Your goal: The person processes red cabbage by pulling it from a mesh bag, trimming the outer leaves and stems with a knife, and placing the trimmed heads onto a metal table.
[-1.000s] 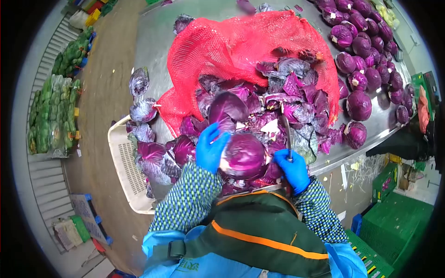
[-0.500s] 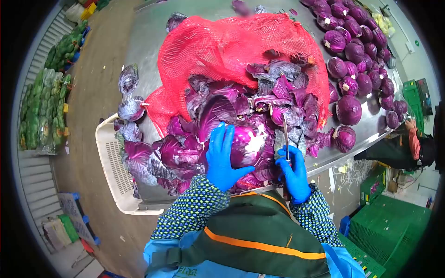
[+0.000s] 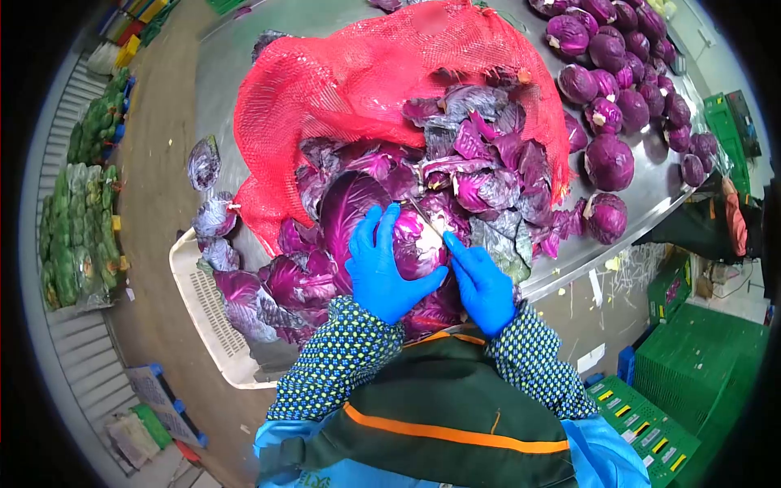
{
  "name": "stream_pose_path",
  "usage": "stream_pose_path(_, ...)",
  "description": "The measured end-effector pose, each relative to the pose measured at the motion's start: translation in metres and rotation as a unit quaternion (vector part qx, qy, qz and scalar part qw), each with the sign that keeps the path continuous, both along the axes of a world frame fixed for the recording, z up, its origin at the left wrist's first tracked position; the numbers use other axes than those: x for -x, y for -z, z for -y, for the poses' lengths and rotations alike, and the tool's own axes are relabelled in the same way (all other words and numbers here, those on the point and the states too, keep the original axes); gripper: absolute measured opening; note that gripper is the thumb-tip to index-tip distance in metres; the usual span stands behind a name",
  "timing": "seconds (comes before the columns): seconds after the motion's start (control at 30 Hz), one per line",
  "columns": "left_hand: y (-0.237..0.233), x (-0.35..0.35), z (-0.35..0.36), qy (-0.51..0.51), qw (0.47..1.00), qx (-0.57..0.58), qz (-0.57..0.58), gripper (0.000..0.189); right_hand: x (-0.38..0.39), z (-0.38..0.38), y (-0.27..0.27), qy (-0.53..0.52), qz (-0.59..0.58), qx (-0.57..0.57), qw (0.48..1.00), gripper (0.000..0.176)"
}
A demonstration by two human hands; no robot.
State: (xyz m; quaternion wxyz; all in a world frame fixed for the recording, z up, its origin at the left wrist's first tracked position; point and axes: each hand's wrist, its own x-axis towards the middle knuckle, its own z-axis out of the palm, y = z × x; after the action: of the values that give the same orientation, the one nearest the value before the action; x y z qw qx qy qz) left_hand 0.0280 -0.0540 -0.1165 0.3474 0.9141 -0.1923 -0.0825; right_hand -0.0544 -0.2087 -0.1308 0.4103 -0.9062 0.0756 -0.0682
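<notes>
My left hand (image 3: 384,268), in a blue glove, grips the left side of a red cabbage (image 3: 413,248), its thumb along the near edge. A pale cut patch shows on top of the cabbage. In my right hand (image 3: 485,289), also gloved in blue, is a knife (image 3: 425,217); its thin blade lies across the top of the cabbage and the handle is hidden in the fist. Loose purple leaves (image 3: 305,281) surround the cabbage. Behind them a red mesh sack (image 3: 325,89) is spread over the metal table (image 3: 213,89).
Many whole red cabbages (image 3: 610,163) are piled along the table's right side. A white plastic crate (image 3: 199,293) stands at the left edge with leaves over it. Green crates (image 3: 691,366) stand at lower right. Another person's sleeve (image 3: 734,220) shows at far right.
My right hand has moved left and up, bringing the knife from beside the cabbage onto its top. My left hand stays on the cabbage. The camera view has shifted slightly.
</notes>
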Motion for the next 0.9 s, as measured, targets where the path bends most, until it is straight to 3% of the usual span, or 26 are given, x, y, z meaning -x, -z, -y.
stream_pose_path(0.03,0.001,0.003,-0.001,-0.001,1.0,0.011,0.014,0.102,-0.017,0.01,-0.005,-0.005,-0.036,-0.021,0.999,0.042)
stream_pose_path(0.07,0.003,0.008,-0.002,-0.003,0.999,0.023,0.028,0.1,-0.036,0.021,-0.008,0.09,-0.069,-0.187,0.976,0.041)
stream_pose_path(0.13,0.006,0.024,-0.011,0.01,0.994,0.057,0.089,0.097,-0.043,0.04,0.009,0.061,-0.169,-0.251,0.951,0.047)
stream_pose_path(0.17,0.008,0.022,-0.015,0.008,0.993,0.085,0.079,0.097,-0.036,0.032,0.014,0.029,-0.087,-0.252,0.963,0.056)
stream_pose_path(0.2,0.011,0.025,-0.022,0.004,0.992,0.111,0.061,0.097,-0.034,0.011,0.016,0.069,-0.086,-0.371,0.922,0.063)
stream_pose_path(0.27,0.018,0.023,-0.037,0.023,0.985,0.167,0.035,0.098,-0.042,0.002,0.0,0.109,-0.268,-0.433,0.854,0.04)
stream_pose_path(0.3,0.017,0.025,-0.049,0.046,0.982,0.181,0.01,0.1,-0.049,0.006,0.013,0.075,-0.299,-0.419,0.854,0.021)
stream_pose_path(0.33,0.015,0.03,-0.06,0.05,0.977,0.207,0.004,0.098,-0.058,0.004,0.011,0.067,-0.294,-0.419,0.856,0.021)
stream_pose_path(0.4,0.015,0.042,-0.073,-0.022,0.966,0.249,-0.065,0.094,-0.064,-0.003,0.005,0.054,-0.099,-0.301,0.947,0.029)
stream_pose_path(0.43,0.006,0.039,-0.071,0.012,0.99,0.142,0.001,0.088,-0.075,0.002,-0.026,0.089,-0.178,-0.54,0.818,0.03)
stream_pose_path(0.47,0.003,0.044,-0.069,0.01,0.997,0.077,-0.019,0.083,-0.093,0.017,-0.031,0.185,-0.19,-0.444,0.856,0.028)
stream_pose_path(0.53,0.001,0.044,-0.072,0.012,0.997,0.068,-0.027,0.084,-0.093,0.024,-0.03,0.126,-0.132,-0.402,0.897,0.026)
stream_pose_path(0.57,-0.001,0.043,-0.075,0.009,0.997,0.069,-0.025,0.084,-0.076,0.02,-0.038,0.094,-0.213,-0.376,0.897,0.022)
stream_pose_path(0.6,-0.003,0.038,-0.075,0.025,0.997,0.069,-0.022,0.081,-0.052,0.013,-0.013,-0.001,-0.142,-0.398,0.906,0.026)
stream_pose_path(0.63,-0.004,0.033,-0.076,0.043,0.997,0.068,-0.021,0.078,-0.037,-0.001,-0.019,-0.095,-0.192,-0.42,0.882,0.045)
stream_pose_path(0.67,-0.006,0.027,-0.08,0.04,0.997,0.068,-0.024,0.078,-0.005,-0.01,-0.017,-0.092,-0.158,-0.184,0.966,0.067)
stream_pose_path(0.73,-0.008,0.011,-0.087,0.159,0.987,0.009,0.004,0.071,0.011,-0.022,-0.003,-0.076,-0.109,-0.178,0.975,0.073)
stream_pose_path(0.8,-0.006,-0.001,-0.088,0.228,0.964,-0.041,0.127,0.056,0.016,-0.023,-0.006,-0.015,-0.182,-0.411,0.893,0.073)
stream_pose_path(0.87,0.005,-0.019,-0.09,0.324,0.921,-0.068,0.204,0.045,0.022,-0.021,-0.001,-0.013,-0.184,-0.383,0.905,0.07)
stream_pose_path(0.9,0.023,-0.029,-0.093,0.291,0.934,-0.067,0.194,0.038,0.022,-0.021,-0.004,0.016,-0.207,-0.392,0.896,0.069)
